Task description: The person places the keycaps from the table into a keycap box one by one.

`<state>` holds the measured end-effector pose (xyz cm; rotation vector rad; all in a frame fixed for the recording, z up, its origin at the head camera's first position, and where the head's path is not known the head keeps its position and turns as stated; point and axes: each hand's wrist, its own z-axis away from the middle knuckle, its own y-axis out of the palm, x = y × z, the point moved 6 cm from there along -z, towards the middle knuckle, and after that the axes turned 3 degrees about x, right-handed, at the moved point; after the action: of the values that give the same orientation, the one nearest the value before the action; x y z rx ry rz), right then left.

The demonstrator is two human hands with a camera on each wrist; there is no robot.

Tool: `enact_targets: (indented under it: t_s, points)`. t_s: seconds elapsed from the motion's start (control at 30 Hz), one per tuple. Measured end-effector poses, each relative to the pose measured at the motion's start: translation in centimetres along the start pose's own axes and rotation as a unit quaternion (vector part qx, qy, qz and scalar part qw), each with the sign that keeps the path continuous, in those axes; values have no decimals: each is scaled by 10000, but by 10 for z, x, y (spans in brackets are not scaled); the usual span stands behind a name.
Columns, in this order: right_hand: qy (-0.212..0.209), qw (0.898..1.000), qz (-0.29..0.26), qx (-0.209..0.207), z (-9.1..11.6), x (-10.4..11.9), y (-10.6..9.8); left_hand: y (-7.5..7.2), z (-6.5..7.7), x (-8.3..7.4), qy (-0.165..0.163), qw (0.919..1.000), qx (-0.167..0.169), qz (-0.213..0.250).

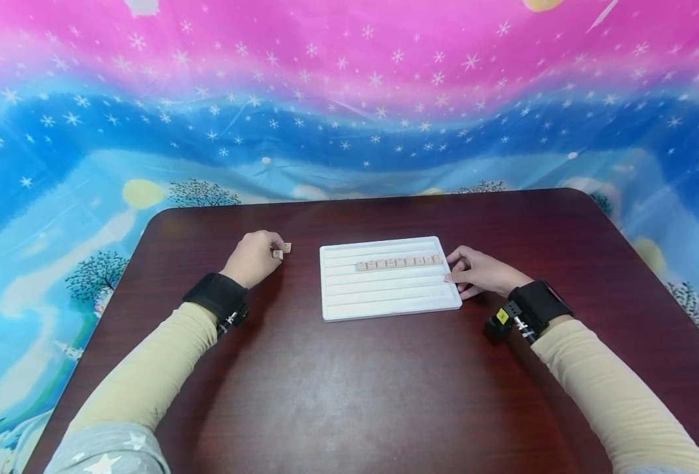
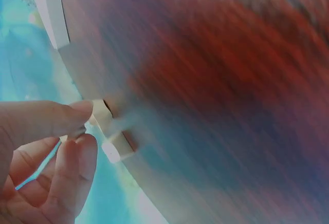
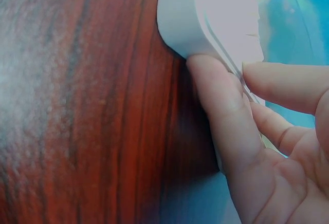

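My left hand (image 1: 253, 258) is low over the left part of the table, thumb and fingertips curled together at small pale wooden tiles. One tile (image 1: 278, 254) is at the fingertips and another tile (image 1: 287, 247) sits just beyond. In the left wrist view the thumb tip overlaps a tile (image 2: 102, 113), and a second tile (image 2: 118, 148) is beside it; what lies between thumb and fingers is mostly hidden. A white ridged tray (image 1: 391, 296) lies flat, carrying a row of marked tiles (image 1: 399, 263) in one groove. My right hand (image 1: 481, 271) grips the tray's right edge.
The dark reddish-brown wooden table (image 1: 349, 395) has a rounded far edge. Behind and beside it hangs a pink and blue patterned cloth (image 1: 349, 118). Each wrist wears a black band with a small camera.
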<state>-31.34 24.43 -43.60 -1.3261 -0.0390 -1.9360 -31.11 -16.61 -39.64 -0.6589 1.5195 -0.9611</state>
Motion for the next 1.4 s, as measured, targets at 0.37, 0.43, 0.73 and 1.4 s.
enact_targets:
  t_s: [0.37, 0.43, 0.73, 1.4]
  points:
    - [29, 10000, 10, -9, 2, -2, 1, 8, 5, -20, 145, 9998, 106, -9]
    - [26, 10000, 15, -1, 2, -3, 1, 11, 5, -24, 190, 9997, 149, 53]
    - [-37, 10000, 56, -18, 2, -2, 1, 16, 1, -35, 397, 9990, 88, 211]
    - [-119, 9999, 32, -7, 1, 3, 1, 12, -9, -52, 604, 9963, -119, 599]
